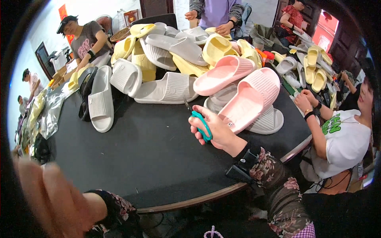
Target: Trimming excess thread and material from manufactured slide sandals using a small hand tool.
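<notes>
My right hand (220,131) is closed around a small pair of scissors (203,126) with teal handles. Their dark, narrow tip points up toward a grey slipper (164,89) at the front of the pile. Just right of that hand lies a pink slipper (252,99), with another pink slipper (224,75) partly behind it. Under these two sit grey slippers (266,122). Close to the camera at the lower left, my left hand (59,198) is raised off the table and smeared by motion. Nothing shows in it, and its fingers cannot be read clearly.
A heap of grey and yellow slippers (178,47) covers the far side of the black table (151,158). At the left, a grey slipper (101,99) stands beside a black one (86,93). Several people work around the table, one seated close at the right (341,139).
</notes>
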Demonstrator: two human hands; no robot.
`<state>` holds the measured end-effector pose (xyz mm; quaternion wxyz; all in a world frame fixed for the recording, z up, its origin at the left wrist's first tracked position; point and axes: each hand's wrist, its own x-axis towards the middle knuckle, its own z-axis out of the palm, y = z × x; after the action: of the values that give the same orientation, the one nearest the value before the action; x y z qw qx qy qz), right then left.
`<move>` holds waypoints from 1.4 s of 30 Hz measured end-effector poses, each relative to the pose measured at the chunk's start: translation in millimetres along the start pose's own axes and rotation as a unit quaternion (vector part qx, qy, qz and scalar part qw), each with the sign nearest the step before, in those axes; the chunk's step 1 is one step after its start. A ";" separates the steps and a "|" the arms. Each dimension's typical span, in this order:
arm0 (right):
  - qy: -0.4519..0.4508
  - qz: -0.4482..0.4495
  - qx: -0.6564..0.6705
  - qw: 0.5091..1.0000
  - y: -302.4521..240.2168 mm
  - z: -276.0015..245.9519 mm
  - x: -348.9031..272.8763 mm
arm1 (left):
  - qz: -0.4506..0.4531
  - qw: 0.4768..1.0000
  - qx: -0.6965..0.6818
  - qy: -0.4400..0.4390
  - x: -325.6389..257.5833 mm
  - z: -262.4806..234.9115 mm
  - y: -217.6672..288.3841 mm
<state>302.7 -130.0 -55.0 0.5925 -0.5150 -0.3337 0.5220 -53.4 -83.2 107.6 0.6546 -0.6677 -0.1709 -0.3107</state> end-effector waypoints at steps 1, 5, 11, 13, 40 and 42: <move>0.019 -0.008 0.007 1.000 2.3 -6.2 1.5 | 0.035 0.999 -0.033 -0.026 29.3 4.0 13.2; 0.035 -0.025 0.090 0.995 -3.6 9.4 5.6 | -0.165 0.883 -0.439 -0.013 27.8 60.9 23.7; 0.074 -0.079 0.038 0.993 -7.9 -14.6 0.4 | -0.536 0.483 -0.675 -0.155 11.2 217.7 92.7; 0.042 -0.079 0.041 0.995 -6.4 -1.9 3.3 | -0.467 0.629 -0.564 -0.261 -33.4 250.3 87.2; 0.025 -0.094 0.007 0.995 -6.8 -0.3 -4.6 | -0.267 0.444 -0.674 -0.526 32.5 147.8 145.8; 0.027 -0.096 0.014 0.995 -7.0 -1.4 -5.3 | -0.254 0.454 -0.676 -0.523 26.7 144.8 151.2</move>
<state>304.8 -135.0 -47.9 0.6560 -0.4861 -0.3582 0.4528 90.3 41.1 15.8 -0.3223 -0.8643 -0.3790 -0.0736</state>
